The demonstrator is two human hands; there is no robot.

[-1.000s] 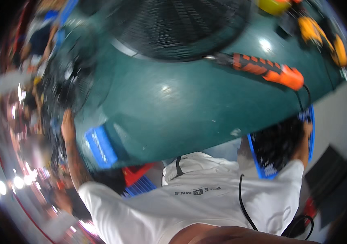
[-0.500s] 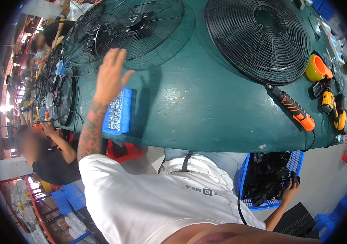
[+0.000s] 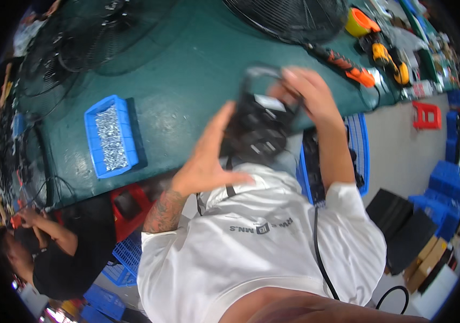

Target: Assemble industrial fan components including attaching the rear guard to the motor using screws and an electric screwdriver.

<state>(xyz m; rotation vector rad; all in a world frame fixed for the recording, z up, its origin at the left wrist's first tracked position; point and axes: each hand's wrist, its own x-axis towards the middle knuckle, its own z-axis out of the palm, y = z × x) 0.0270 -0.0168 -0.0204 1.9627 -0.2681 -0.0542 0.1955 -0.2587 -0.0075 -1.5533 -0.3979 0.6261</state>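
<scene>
A black part with a loop-shaped frame at its top and a white label hangs over the table's near edge, blurred by motion. My right hand is closed on its upper right side; the fingertips are partly hidden behind the loop. Along the part's left side, my left hand is open, thumb spread wide from the fingers. Whether its fingertips touch the part I cannot tell. To the right below my right forearm, a blue basket holds more black parts, partly covered by the arm.
A blue bin of small silvery screws sits left on the green table. Black wire fan grilles lie at the far side. An orange-and-black power tool and a yellow drill rest right. Another person works at left.
My right hand has come up from the basket with a black part. My left hand has drawn back from the grilles toward the part. The view has shifted.
</scene>
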